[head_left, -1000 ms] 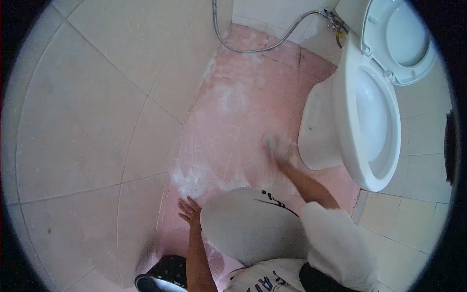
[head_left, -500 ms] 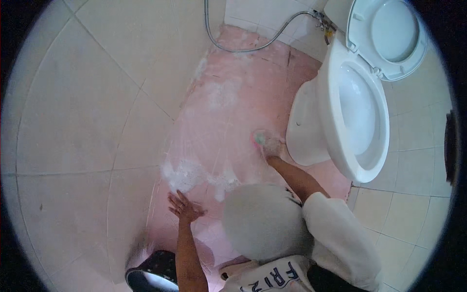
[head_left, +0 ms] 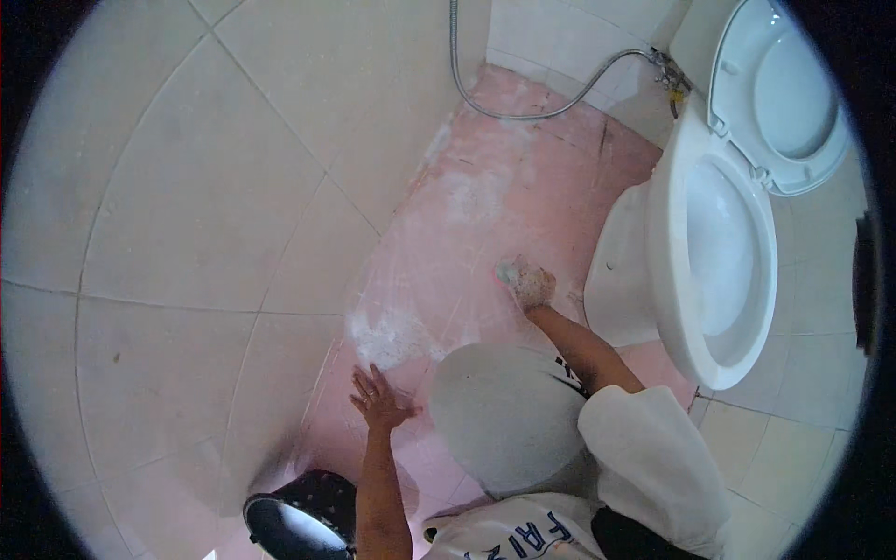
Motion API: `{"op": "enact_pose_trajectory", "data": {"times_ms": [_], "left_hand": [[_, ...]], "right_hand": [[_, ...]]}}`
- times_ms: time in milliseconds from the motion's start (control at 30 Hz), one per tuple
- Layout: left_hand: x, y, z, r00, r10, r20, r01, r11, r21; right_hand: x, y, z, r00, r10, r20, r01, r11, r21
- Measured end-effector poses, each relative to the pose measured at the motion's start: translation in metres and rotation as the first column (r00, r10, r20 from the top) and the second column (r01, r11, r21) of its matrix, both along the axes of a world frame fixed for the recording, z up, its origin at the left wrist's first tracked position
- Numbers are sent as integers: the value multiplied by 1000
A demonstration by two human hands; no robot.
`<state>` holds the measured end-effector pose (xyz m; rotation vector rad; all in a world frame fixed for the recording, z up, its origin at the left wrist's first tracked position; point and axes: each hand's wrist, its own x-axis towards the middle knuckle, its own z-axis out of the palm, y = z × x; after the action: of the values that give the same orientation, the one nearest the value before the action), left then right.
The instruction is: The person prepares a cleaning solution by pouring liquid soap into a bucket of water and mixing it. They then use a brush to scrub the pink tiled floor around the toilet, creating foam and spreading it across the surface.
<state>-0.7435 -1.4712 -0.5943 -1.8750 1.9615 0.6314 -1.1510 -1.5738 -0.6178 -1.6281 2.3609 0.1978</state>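
On the wet pink tiled floor (head_left: 448, 308), my right hand (head_left: 534, 286) is closed around a small pale-green scrubber (head_left: 506, 272), pressed to the tiles left of the toilet base. Foam coats the fingers, and most of the scrubber is hidden under them; its exact kind is unclear. My left hand (head_left: 381, 399) has its fingers spread, palm toward the floor, just below a patch of white suds (head_left: 385, 338). It holds nothing.
A white toilet (head_left: 663, 252) with its lid raised (head_left: 793, 98) stands at the right. A metal hose (head_left: 532, 117) loops across the far end. At the lower left, a black bucket (head_left: 327, 495) is beside my left forearm. Tiled wall (head_left: 187, 205) rises along the left.
The view has shifted, so the room appears farther right and lower. My right hand and the scrubber have moved left over the floor, away from the toilet base. My left hand stays spread.
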Motion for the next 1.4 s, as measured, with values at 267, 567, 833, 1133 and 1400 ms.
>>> {"op": "enact_pose_trajectory", "data": {"times_ms": [267,567,833,1133,1400], "left_hand": [[-8,-3,8,997,61,47,-61,998,-6],[-20,-20,33,985,169,-15,-169,985,32],[-11,-92,64,908,-81,-411,-27,968,-250],[-60,-148,102,929,-121,-350,66,984,-165],[-136,-243,73,882,-257,-396,224,966,-127]], "right_hand": [[-7,-73,-21,976,-146,163,172,972,-162],[-16,-165,-36,980,-93,174,148,929,-338],[-12,-76,-91,959,-270,90,282,945,-166],[-6,-94,16,953,-134,271,172,978,-121],[-22,-129,16,981,-25,191,26,1000,-5]]}}
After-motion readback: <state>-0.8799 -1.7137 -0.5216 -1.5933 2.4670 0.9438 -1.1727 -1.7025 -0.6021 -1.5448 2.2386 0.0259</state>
